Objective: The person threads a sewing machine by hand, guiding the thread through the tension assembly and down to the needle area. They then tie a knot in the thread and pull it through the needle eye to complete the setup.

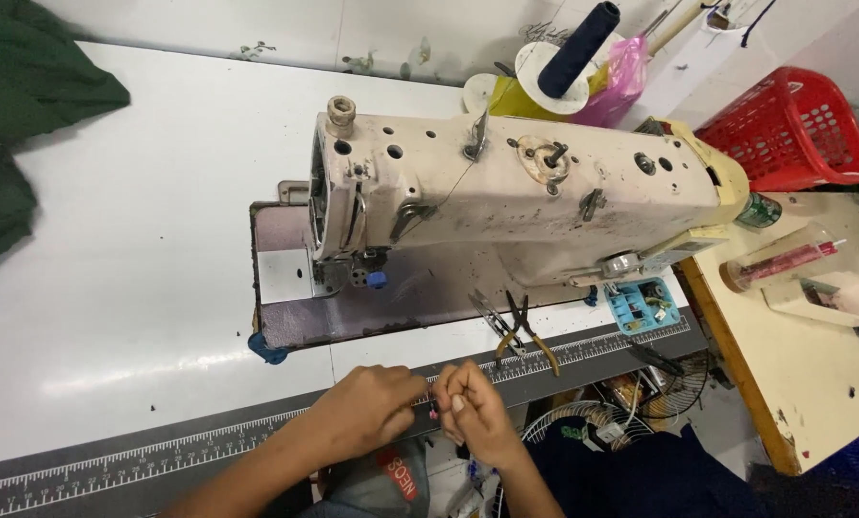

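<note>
My left hand (367, 411) and my right hand (475, 408) meet at the near edge of the white sewing table (142, 269), fingertips pinched together. Between them is a tiny pink object (434, 413); I cannot tell what it is. Both hands rest over the dark ruler strip (161, 451) along the table's front. Behind them stands a worn cream sewing machine (516, 197), its needle end at the left. Small pliers (530, 334) and tweezers (492, 317) lie on the table just beyond my right hand.
Dark green fabric (17, 105) lies at the far left. A dark thread cone (578, 48) stands behind the machine. A small blue parts tray (643, 305) sits at the machine's right end. A red basket (794, 129) and a wooden side table (804, 355) are to the right.
</note>
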